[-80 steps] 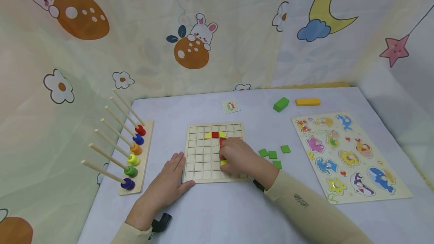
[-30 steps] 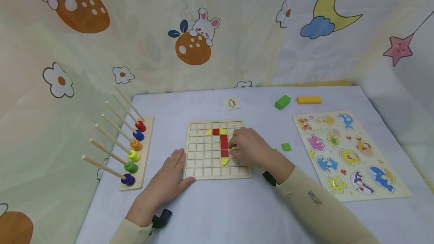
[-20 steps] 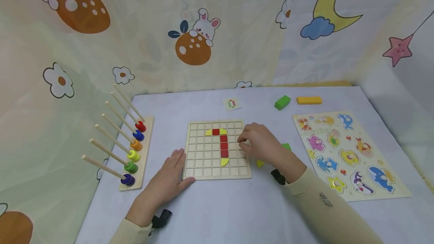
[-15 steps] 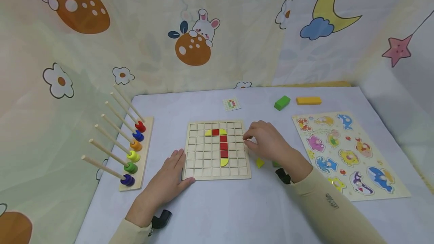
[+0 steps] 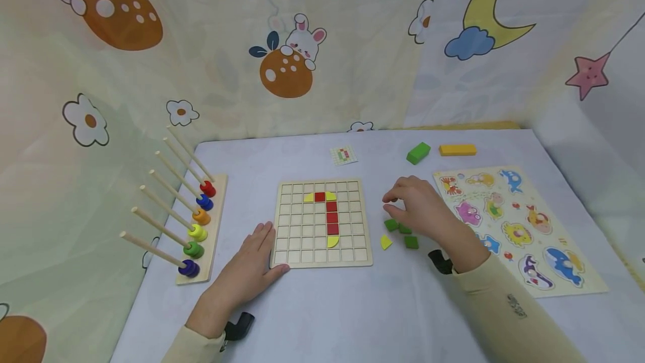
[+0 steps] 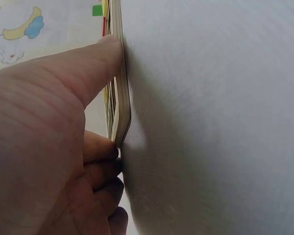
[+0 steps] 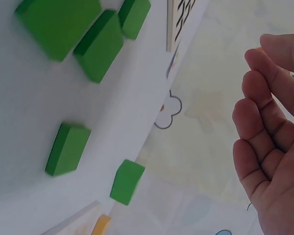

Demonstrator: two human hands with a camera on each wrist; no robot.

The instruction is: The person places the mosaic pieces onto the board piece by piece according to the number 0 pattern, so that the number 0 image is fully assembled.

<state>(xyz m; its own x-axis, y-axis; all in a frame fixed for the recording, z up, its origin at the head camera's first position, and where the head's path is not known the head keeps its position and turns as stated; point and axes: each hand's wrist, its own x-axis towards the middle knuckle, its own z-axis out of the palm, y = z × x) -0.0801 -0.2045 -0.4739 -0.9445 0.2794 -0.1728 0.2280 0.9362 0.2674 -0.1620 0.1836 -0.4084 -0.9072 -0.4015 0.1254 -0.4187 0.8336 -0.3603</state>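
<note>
Left hand lay flat on the table, fingers straight and together, thumb and fingertips pressed against the near-left corner of the wooden grid board. Left wrist view confirmed it: thumb along the board's edge, other fingers butted against the corner, nothing gripped.

Right hand hovered just right of the board, above the loose green square tiles. Fingers were loosely curled and apart, palm empty in the right wrist view; it held nothing. Three green tiles sat under and just beside its fingertips; the wrist view showed them in a cluster, with another green tile a little apart. A yellow quarter-round piece lay on the table near the heel side of that hand, between the tiles and the board.

On the board, left of the right hand: red squares in a column with yellow curved pieces at the ends.

Beyond the right hand: green block, yellow block, small pattern card. Animal peg puzzle just right of it. Ring-and-peg rack left of the left hand.
</note>
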